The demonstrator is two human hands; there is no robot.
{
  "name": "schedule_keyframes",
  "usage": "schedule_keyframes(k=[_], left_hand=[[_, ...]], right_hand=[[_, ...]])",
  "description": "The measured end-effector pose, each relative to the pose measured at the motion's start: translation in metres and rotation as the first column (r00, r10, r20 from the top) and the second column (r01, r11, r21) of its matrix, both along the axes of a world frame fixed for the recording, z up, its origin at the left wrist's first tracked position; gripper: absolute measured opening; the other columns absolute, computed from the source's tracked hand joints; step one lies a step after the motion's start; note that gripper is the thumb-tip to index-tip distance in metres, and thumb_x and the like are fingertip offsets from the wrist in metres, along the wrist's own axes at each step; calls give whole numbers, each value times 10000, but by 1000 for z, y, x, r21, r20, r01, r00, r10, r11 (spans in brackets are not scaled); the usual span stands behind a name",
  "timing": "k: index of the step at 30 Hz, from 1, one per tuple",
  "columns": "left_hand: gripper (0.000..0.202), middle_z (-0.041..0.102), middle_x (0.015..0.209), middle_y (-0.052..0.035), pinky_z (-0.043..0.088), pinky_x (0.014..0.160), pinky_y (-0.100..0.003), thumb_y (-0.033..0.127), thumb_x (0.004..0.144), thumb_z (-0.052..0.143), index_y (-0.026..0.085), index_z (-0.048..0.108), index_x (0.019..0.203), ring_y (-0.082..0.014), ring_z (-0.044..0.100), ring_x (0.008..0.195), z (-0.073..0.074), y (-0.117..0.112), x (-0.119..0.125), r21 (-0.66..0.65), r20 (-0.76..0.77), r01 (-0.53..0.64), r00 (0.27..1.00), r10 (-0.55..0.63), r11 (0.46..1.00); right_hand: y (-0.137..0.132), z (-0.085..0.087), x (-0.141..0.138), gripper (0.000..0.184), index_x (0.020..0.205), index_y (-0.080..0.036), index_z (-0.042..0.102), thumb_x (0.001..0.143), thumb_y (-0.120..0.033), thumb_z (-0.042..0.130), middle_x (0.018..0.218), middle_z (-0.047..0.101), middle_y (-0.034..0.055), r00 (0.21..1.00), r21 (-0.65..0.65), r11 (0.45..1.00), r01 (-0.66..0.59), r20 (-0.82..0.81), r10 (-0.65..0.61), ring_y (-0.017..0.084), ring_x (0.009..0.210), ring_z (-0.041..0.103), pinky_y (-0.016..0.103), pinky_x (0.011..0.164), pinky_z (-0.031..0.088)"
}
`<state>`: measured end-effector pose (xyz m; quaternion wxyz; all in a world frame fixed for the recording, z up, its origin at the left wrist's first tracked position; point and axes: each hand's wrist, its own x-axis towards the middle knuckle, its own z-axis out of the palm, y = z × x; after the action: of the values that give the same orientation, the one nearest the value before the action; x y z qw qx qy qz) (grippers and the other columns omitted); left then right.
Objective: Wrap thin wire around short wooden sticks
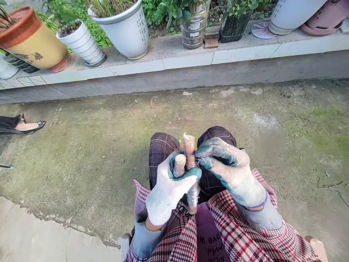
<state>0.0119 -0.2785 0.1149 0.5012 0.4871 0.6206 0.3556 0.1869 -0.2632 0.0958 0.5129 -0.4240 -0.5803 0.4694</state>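
My left hand [170, 185], in a white and teal work glove, is wrapped round two short wooden sticks [189, 145] held upright side by side over my knees. Thin silvery wire [193, 195] is wound round the sticks in bands, one below my fist and one near the top. My right hand [231, 171], in a matching glove, is closed beside the taller stick and pinches the loose end of the wire [201, 160] near the upper band.
Bare concrete ground [95, 153] stretches ahead to a low tiled ledge [191, 58] carrying several plant pots [128, 29]. Another person's foot in a black shoe [29, 126] shows at the left edge. My plaid-clad knees [163, 145] sit under the hands.
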Motion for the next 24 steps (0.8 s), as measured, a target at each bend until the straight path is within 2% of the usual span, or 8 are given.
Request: schedule_keyframes(k=[6,10,13,15,17,19,22,24], left_hand=[[241,486,610,68,383,434,-195,266,702,748,189,523,744,-69,403,504,-15,-7,-6,-186,298,87,954,-28,979],[245,500,606,61,394,450,-186,232,681,747,187,507,704,-72,440,517,-15,-9,-6,-223,270,87,963,-24,971],[156,559,616,40,392,440,-194,260,716,717,173,589,730,-82,466,504,-15,-8,-3,-250,267,120,962,-51,961],[130,608,643,24,398,444,-196,275,742,712,162,659,781,-84,480,505,-19,-7,-3,-213,199,71,980,-28,974],[158,676,720,-1,429,474,-197,279,756,712,158,712,858,-94,526,546,-25,-5,-7,-135,113,-54,991,69,989],[200,710,763,-23,441,473,-201,289,753,709,154,730,899,-97,543,544,-30,-4,-16,-90,115,-176,976,186,980],[189,675,666,-9,366,386,-195,290,736,700,153,710,866,-72,464,423,-34,-3,-36,-174,249,-235,929,274,956],[158,629,602,19,323,356,-185,261,707,704,162,686,829,-62,425,379,-36,-3,-49,-214,331,-264,886,324,941]], right_hand=[[11,2,2,109,981,-247,791,940,-265,691,916,721,36,972,147,978,-149,203,118,183,837,664,314,769,533],[11,4,4,101,897,-248,774,944,-245,684,851,699,12,965,154,976,-154,234,115,163,780,639,306,743,514],[13,1,7,87,897,-253,771,933,-258,693,892,703,20,965,182,975,-129,249,81,182,831,647,321,765,519],[16,-4,10,83,881,-247,763,925,-259,694,946,710,30,954,181,975,-128,292,71,200,900,652,331,804,520],[20,-12,10,80,862,-233,741,917,-239,684,994,713,37,930,128,984,-127,361,73,208,947,652,333,833,514],[24,-21,6,76,872,-219,711,922,-229,655,996,715,38,909,19,993,-117,405,100,201,932,654,328,831,506],[30,-42,-11,146,878,-209,659,964,-309,597,862,699,15,898,-220,964,-151,377,227,172,786,639,314,758,497],[32,-58,-26,177,849,-213,631,955,-351,604,799,678,-3,888,-307,935,-179,359,288,163,732,620,306,715,487]])
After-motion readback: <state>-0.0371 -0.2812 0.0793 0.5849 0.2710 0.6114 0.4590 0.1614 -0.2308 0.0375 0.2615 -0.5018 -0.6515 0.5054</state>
